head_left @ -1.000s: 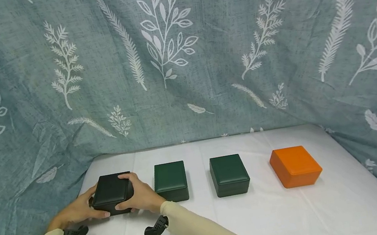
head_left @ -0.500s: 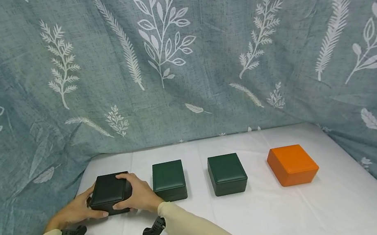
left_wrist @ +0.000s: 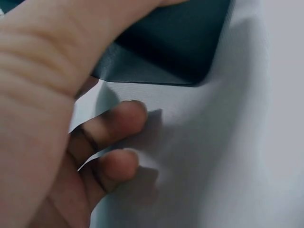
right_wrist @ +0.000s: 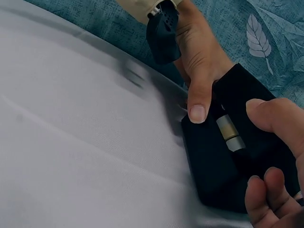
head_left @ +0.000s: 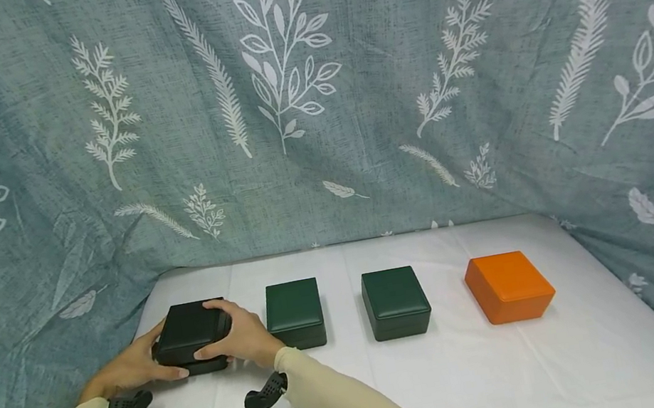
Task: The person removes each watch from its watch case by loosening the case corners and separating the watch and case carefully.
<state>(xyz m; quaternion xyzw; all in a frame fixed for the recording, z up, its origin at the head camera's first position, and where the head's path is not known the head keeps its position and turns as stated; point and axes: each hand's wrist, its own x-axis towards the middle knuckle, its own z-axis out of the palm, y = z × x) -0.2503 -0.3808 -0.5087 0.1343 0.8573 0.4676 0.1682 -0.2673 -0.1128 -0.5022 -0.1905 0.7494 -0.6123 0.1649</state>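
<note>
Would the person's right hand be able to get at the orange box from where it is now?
Probably yes, once it lets go. The right hand now grips the black box at the far left; the orange box sits uncovered at the row's other end, past two green boxes.

A black box [right_wrist: 228,156] lies at about four o'clock on the white-covered bench [right_wrist: 80,156], a metal clasp [right_wrist: 228,133] on its near face. The left hand [right_wrist: 199,61] comes from twelve o'clock, thumb pressed beside the clasp. The right hand's fingers [right_wrist: 275,118] curl round the box from three o'clock.
</note>
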